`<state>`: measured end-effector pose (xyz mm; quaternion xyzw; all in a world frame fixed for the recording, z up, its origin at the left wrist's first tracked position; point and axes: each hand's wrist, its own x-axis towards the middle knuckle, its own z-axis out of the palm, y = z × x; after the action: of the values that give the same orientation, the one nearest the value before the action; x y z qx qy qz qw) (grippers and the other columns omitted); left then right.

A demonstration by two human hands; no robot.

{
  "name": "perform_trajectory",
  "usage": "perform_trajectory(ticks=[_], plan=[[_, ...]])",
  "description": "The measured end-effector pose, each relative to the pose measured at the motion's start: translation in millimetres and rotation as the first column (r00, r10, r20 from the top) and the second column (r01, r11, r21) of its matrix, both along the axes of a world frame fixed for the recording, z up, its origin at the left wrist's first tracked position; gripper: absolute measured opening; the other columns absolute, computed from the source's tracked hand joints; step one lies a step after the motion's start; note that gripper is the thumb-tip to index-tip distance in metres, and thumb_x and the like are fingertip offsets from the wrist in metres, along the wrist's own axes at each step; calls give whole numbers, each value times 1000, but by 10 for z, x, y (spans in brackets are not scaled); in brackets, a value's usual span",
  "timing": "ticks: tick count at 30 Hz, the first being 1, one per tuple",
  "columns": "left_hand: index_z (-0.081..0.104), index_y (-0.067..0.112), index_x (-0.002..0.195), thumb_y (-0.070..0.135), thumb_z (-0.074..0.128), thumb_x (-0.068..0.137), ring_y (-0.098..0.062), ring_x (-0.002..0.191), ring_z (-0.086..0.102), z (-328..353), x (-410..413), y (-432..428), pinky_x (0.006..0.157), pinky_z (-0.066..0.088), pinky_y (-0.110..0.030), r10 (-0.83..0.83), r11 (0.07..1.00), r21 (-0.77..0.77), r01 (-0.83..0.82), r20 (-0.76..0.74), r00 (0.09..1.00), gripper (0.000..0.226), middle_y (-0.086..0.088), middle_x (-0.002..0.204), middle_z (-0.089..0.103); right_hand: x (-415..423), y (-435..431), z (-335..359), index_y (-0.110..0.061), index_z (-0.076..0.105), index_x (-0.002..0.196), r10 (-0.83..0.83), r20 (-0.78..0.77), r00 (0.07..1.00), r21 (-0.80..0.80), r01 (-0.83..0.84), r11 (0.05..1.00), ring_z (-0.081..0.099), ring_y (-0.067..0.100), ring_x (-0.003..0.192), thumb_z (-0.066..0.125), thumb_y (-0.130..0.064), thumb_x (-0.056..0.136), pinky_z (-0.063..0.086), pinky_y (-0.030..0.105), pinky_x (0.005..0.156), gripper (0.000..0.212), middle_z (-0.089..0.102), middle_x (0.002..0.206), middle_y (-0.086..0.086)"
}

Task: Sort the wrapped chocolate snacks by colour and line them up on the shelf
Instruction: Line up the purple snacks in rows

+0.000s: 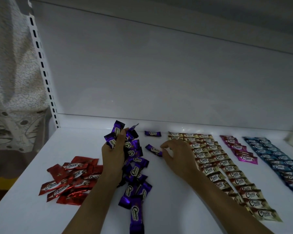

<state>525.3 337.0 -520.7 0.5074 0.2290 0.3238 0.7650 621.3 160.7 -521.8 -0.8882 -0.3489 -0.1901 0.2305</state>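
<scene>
1. Left hand [114, 150], fingers clutching a bunch of purple snacks [132, 146] left of the cream rows [218, 159]: likely a ready supply.
2. Right hand [178, 155], fingers pinching one purple snack [153, 149] just left of those rows, apparently laying a new line.

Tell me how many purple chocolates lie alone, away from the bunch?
2: the far purple chocolate on the shelf, and the near purple chocolate, pinched by the right hand. That hand might hide more.
</scene>
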Motion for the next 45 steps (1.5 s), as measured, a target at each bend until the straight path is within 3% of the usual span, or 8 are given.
perform_trajectory(ticks=[13, 17, 21, 24, 29, 39, 42, 45], plan=[[54, 20, 63, 39, 64, 86, -17, 53, 56, -22, -16, 9, 58, 50, -32, -86, 992, -94, 87, 17, 996, 32, -1, 57, 56, 461, 489, 112, -29, 62, 120, -121, 26, 992, -420, 120, 899, 46, 19, 108, 43, -15, 97, 28, 28, 86, 34, 64, 113, 0], [58, 25, 52, 52, 68, 71, -19, 47, 52, 6, -14, -15, 52, 46, -29, -148, 989, 14, 147, 36, 988, 34, -2, 51, 54, 203, 548, 321, -18, 72, 95, 28, -379, 925, 167, 39, 985, 64, 16, 90, 51, -42, 93, 43, 32, 80, 31, 73, 93, -2], [71, 23, 70, 58, 62, 74, -22, 53, 46, -9, -33, -80, 53, 39, -32, -204, 955, 231, 184, 63, 977, 36, -13, 59, 54, -120, 579, 610, -26, 73, 78, 293, -811, 506, 386, 89, 918, 70, 7, 73, 58, -63, 78, 41, 29, 71, 40, 74, 78, -8], [52, 14, 58, 59, 64, 71, -17, 46, 37, -46, -38, -68, 46, 32, -27, -177, 953, 254, 163, 31, 984, 48, -4, 47, 42, -163, 483, 707, -25, 73, 79, 323, -785, 529, 451, 131, 883, 67, 3, 74, 69, -32, 81, 40, 24, 67, 8, 73, 77, -10], [38, 26, 46, 51, 62, 77, -11, 39, 29, -49, -29, -57, 40, 24, -21, -161, 930, 336, 149, 9, 987, 47, 6, 42, 34, -224, 321, 771, -23, 72, 83, 316, -759, 569, 444, 97, 891, 68, 2, 71, 64, -43, 82, 41, 23, 66, 21, 74, 81, -7], [35, 26, 44, 47, 61, 77, -6, 36, 28, -18, -49, -45, 40, 27, -19, -64, 937, 345, 59, 2, 998, 47, 10, 39, 31, -161, 183, 683, -14, 72, 84, 397, -673, 625, 559, 78, 825, 65, 2, 61, 69, -2, 81, 43, 8, 55, 13, 71, 70, -5], [36, 22, 52, 54, 62, 71, -13, 40, 30, -9, -47, -13, 41, 28, -24, -25, 967, 254, 23, 4, 1000, 46, 4, 43, 33, -55, 52, 385, -18, 73, 96, 87, -333, 939, 166, -32, 986, 63, 0, 75, 66, -10, 85, 44, 13, 71, 16, 71, 86, -6], [34, 24, 49, 56, 62, 69, -14, 41, 27, -6, -49, -16, 43, 25, -26, -16, 970, 244, 17, -5, 1000, 48, 3, 43, 30, -51, -94, 154, -19, 66, 118, 65, -155, 986, -292, -109, 950, 61, 19, 108, 50, -3, 89, 41, 29, 98, 37, 68, 115, 3]])
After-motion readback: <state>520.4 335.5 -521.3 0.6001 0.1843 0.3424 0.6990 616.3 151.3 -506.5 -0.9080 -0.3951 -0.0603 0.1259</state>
